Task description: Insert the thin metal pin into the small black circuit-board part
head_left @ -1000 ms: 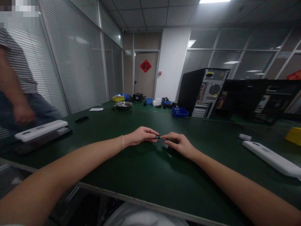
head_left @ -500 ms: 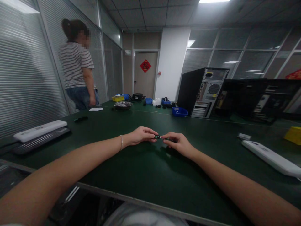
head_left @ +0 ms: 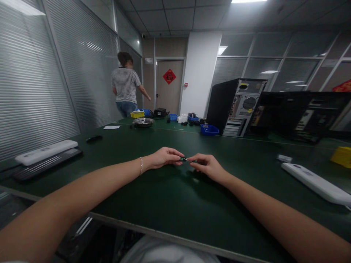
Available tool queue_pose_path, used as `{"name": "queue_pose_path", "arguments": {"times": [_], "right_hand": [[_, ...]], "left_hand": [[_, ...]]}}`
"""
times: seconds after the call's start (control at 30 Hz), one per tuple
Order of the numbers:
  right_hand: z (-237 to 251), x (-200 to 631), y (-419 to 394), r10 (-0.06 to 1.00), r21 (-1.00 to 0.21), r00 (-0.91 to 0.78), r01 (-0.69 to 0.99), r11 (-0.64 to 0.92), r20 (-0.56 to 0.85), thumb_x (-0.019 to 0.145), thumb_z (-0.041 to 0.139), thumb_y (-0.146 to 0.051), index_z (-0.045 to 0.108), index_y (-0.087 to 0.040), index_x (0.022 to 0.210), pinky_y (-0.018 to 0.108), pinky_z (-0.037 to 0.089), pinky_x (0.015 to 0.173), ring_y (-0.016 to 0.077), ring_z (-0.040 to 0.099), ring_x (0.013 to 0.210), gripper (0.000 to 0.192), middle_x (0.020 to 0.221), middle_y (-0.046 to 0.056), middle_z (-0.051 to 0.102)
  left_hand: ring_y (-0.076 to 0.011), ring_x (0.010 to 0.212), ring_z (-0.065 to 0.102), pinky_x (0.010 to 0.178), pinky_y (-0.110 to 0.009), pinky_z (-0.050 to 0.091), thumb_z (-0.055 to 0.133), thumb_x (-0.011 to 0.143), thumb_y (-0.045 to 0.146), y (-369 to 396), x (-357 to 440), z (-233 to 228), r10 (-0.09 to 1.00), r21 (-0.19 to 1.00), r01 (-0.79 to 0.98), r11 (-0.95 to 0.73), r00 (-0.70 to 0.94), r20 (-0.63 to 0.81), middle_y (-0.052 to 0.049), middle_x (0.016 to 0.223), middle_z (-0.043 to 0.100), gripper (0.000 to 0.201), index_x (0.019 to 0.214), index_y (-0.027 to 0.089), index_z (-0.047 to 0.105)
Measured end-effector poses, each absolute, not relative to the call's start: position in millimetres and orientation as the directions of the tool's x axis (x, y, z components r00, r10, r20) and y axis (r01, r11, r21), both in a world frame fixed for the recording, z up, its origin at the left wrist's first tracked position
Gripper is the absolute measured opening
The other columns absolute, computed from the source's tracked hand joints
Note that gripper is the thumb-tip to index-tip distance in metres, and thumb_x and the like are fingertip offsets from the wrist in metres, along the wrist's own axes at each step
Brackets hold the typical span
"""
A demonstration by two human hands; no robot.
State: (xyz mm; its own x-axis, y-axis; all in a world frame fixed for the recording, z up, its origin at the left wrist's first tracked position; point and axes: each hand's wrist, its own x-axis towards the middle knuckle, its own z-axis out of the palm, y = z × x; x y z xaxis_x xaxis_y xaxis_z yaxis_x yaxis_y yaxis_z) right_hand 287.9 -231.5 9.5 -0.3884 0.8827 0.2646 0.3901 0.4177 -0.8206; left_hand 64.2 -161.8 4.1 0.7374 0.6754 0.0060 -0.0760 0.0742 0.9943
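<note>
The person in the striped shirt [head_left: 125, 88], who a second ago stood close at the near left edge of the table [head_left: 153, 197], has walked off along the blinds. That person now stands at the far end, near the yellow bin [head_left: 137, 114].

This is an office room used as an electronics or computer repair workshop. A long table with a dark green mat top [head_left: 164, 197] fills it, walled by glass partitions with closed grey blinds [head_left: 90, 73] under a tiled ceiling. Open black desktop computer towers [head_left: 237, 107] stand on the table, with small blue plastic parts bins [head_left: 210, 130], a yellow one [head_left: 137, 114] and a round steel bowl [head_left: 143, 122].
</note>
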Motion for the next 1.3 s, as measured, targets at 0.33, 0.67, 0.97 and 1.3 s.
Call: {"name": "queue_pose_path", "arguments": {"times": [0.33,0.67,0.97,1.3], "right_hand": [[9.4,287.2,-231.7,0.887,-0.811,-0.370,0.405,0.422,0.277,0.080,0.062,-0.036,0.067,-0.016,0.104,0.026,0.048,0.059,0.0132,0.055,0.065,0.032,0.085,0.005,0.064],[3.6,290.0,-227.7,0.914,-0.869,-0.340,0.357,0.342,0.220,0.076,0.065,-0.039,0.067,-0.016,0.104,0.022,0.043,0.050,0.0110,0.053,0.057,0.036,0.073,0.002,0.062],[2.2,290.8,-225.8,0.917,-0.898,-0.346,0.310,0.313,0.200,0.073,0.068,-0.038,0.069,-0.017,0.100,0.022,0.039,0.049,0.0105,0.052,0.057,0.034,0.072,0.001,0.062],[4.3,291.2,-225.1,0.889,-0.899,-0.400,0.270,0.346,0.222,0.074,0.068,-0.034,0.069,-0.018,0.099,0.022,0.040,0.051,0.0104,0.052,0.059,0.030,0.079,0.002,0.062]], "left_hand": [[-0.0154,0.080,0.067,0.082,-0.029,0.051,0.072,0.073,0.022,-163.1,64.7,6.1,0.676,0.991,-0.100,0.087,0.737,0.015,-0.012,0.092,0.069,0.031,0.100,0.009,0.065],[-0.0141,0.080,0.067,0.080,-0.026,0.052,0.071,0.074,0.021,-161.8,64.3,3.6,0.692,0.992,-0.075,0.104,0.721,-0.018,-0.012,0.094,0.069,0.031,0.102,0.010,0.065],[-0.0134,0.080,0.067,0.082,-0.025,0.052,0.074,0.070,0.019,-159.4,62.7,3.5,0.668,0.988,-0.077,0.135,0.744,-0.033,-0.011,0.094,0.069,0.033,0.102,0.011,0.066],[-0.0132,0.081,0.067,0.079,-0.022,0.052,0.071,0.073,0.016,-157.1,59.9,4.8,0.623,0.982,-0.079,0.172,0.781,-0.047,-0.011,0.096,0.069,0.032,0.103,0.009,0.065]]}}
